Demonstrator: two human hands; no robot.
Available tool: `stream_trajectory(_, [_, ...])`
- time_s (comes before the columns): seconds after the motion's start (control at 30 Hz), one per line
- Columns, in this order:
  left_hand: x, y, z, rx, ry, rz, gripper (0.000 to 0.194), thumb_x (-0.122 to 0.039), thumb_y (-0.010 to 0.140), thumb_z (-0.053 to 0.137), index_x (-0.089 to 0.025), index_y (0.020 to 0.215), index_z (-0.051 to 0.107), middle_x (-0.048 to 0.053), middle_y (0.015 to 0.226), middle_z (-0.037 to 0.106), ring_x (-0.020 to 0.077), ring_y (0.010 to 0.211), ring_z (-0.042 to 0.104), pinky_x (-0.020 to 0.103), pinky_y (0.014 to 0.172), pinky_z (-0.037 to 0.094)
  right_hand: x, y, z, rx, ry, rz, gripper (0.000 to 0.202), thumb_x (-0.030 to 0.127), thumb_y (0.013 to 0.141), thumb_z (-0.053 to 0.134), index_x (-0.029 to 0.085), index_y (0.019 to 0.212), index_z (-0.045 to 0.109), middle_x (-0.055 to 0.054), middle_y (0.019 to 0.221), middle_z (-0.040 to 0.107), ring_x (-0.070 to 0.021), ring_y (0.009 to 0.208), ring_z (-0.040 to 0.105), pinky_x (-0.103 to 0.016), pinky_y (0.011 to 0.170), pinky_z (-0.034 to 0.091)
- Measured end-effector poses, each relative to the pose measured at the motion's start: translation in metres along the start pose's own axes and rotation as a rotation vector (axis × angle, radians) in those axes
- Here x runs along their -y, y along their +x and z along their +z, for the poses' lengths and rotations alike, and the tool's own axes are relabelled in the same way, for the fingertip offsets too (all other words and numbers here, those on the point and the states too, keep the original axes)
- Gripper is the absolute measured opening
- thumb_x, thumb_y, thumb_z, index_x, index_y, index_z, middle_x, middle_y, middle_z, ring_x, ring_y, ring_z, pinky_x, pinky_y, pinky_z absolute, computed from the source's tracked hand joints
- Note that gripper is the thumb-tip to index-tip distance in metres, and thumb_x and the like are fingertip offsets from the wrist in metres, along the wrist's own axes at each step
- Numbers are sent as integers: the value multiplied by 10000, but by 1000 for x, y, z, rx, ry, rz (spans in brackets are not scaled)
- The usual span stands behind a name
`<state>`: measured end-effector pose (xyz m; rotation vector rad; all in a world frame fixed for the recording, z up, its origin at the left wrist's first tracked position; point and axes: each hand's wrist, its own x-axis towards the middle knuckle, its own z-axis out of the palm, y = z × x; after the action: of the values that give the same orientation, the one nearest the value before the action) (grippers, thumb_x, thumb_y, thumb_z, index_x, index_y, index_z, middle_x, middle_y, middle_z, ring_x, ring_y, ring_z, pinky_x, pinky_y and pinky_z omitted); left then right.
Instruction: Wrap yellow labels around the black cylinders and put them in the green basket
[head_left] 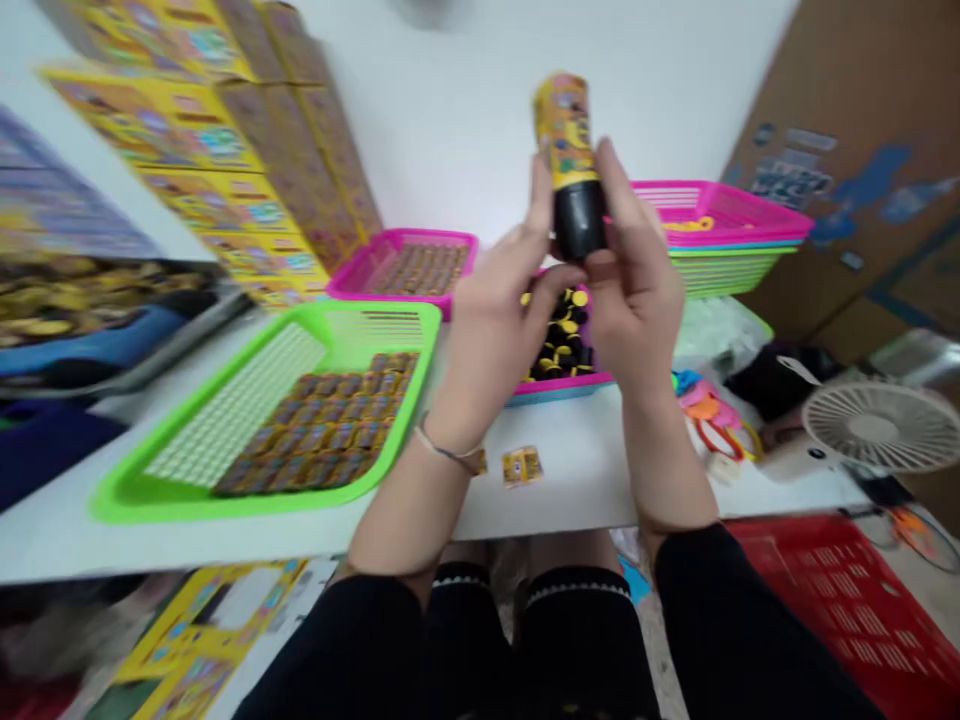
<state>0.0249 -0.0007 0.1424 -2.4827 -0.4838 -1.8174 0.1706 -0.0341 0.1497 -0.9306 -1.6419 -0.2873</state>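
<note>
Between my two raised hands is a small cylinder (574,160) with a black lower end and a yellow printed wrap; its kind is not plain from here. My left hand (499,290) closes on its left side, the thumb low near the black end. On the other side, the fingers and thumb of my right hand (637,280) press against it. Below my hands, a pink basket (566,383) holds many small black and yellow pieces. A small yellow printed packet (522,466) lies on the white table (559,505), with part of another beside my left wrist.
A green basket (255,508) with rows of small brown and yellow items stands at left. Behind it are a pink basket (382,292) and stacked yellow boxes (202,180). Stacked baskets (727,245), a fan (877,425) and a red crate (832,610) are at right.
</note>
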Motion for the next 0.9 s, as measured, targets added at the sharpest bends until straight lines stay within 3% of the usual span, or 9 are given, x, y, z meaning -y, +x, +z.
stream_trajectory(0.07, [-2, 1, 6, -46, 76, -18, 554, -294, 1038, 451, -167, 1568, 354, 65, 1239, 727, 136, 1056, 700, 198, 927, 532, -7, -4, 4, -82, 71, -79, 477, 324, 1027, 357, 269, 1497, 421, -46, 1524, 534, -208, 1390, 537, -438, 1184, 478])
stream_trajectory(0.2, [-13, -3, 13, -200, 158, 22, 449, -138, 1004, 431, -89, 1440, 526, 69, 1111, 767, 96, 968, 711, 138, 886, 521, -9, -9, 13, -206, 134, -154, 454, 336, 1017, 448, 315, 1471, 465, -68, 1432, 610, -227, 1249, 641, -470, 1095, 559])
stream_trajectory(0.3, [-14, -8, 16, -243, 168, -33, 455, -126, 1001, 431, -170, 1439, 544, 28, 1096, 772, 85, 942, 707, 148, 838, 536, -7, -11, 19, -285, 50, -135, 410, 323, 1028, 413, 318, 1426, 513, -91, 1345, 659, -240, 1288, 614, -493, 1115, 537])
stream_trajectory(0.43, [-7, -10, 18, -152, 127, -112, 486, -175, 1028, 416, -300, 1491, 491, 5, 1140, 763, 115, 1012, 710, 217, 861, 564, -7, -10, 23, -339, 60, -172, 371, 330, 1034, 404, 302, 1380, 535, -86, 1301, 663, -248, 1289, 618, -541, 1092, 545])
stream_trajectory(0.53, [-1, -7, 16, -161, 66, -105, 467, -246, 1046, 426, -346, 1501, 462, 10, 1270, 721, 135, 1096, 707, 268, 936, 589, -9, -6, 23, -284, 175, -177, 448, 399, 1024, 435, 322, 1465, 422, -80, 1358, 607, -248, 1244, 648, -504, 976, 615])
stream_trajectory(0.63, [6, -1, 13, -182, 29, -75, 531, -347, 1053, 435, -367, 1570, 316, 16, 1417, 629, 174, 1269, 648, 309, 979, 612, -9, -3, 18, -179, 225, -128, 524, 442, 1015, 440, 381, 1523, 327, -76, 1466, 517, -253, 1255, 638, -438, 891, 651])
stream_trajectory(0.7, [12, 1, 11, -149, 32, -22, 560, -377, 1057, 415, -377, 1592, 250, 9, 1480, 575, 201, 1343, 601, 331, 986, 620, -9, -3, 14, -125, 169, -126, 497, 449, 1022, 411, 395, 1513, 364, -55, 1497, 503, -261, 1294, 607, -473, 970, 623])
stream_trajectory(0.8, [18, 0, 9, -105, 75, 60, 517, -346, 1056, 396, -366, 1569, 332, -11, 1505, 562, 212, 1345, 601, 282, 941, 627, -9, -3, 11, -87, 66, -137, 492, 460, 1033, 354, 386, 1519, 380, -40, 1480, 546, -260, 1305, 593, -528, 1101, 538])
stream_trajectory(0.9, [16, -2, 10, -82, 121, 52, 526, -261, 1039, 381, -340, 1559, 378, -21, 1502, 570, 202, 1321, 619, 224, 890, 616, -11, -4, 11, -113, 16, -151, 496, 442, 1038, 334, 367, 1527, 375, -46, 1434, 596, -237, 1236, 632, -516, 1097, 537])
